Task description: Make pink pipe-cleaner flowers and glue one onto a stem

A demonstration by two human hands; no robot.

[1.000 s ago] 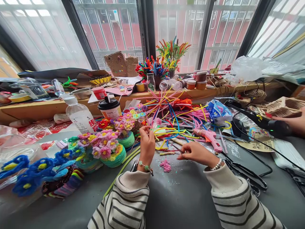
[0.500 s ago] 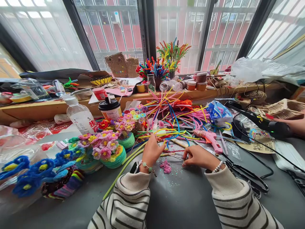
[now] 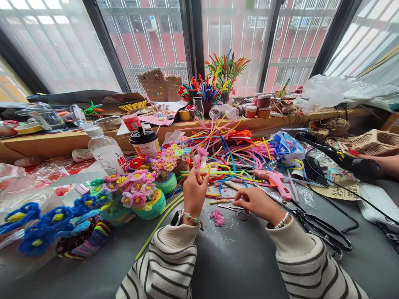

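Note:
My left hand [image 3: 195, 192] is closed in a pinch, with a small pink fuzzy flower [image 3: 202, 153] standing above its fingertips. The stem between the fingers is mostly hidden. Small metal scissors [image 3: 232, 207] lie on the grey table, blades toward the left. Over their handles hovers my right hand [image 3: 256, 203], its fingers loosely extended and apparently not gripping them. Between the hands is a clump of pink fuzzy trimmings [image 3: 217, 217], with glitter scattered around it. A dark red pipe cleaner [image 3: 229, 200] and a short yellowish one lie just beyond.
A pink glue gun [image 3: 277, 182] with a black cord lies at the right. Behind is a heap of pipe cleaners [image 3: 249, 149]. Finished flower pots [image 3: 149, 205], a water bottle [image 3: 106, 151] and a lidded cup [image 3: 145, 145] stand left. Another person's arm [image 3: 385, 164] reaches in at far right.
My left hand has risen slightly and moved left, with the pink flower now upright above its fingertips. My right hand has loosened from the scissors, which now lie with a handle ring showing.

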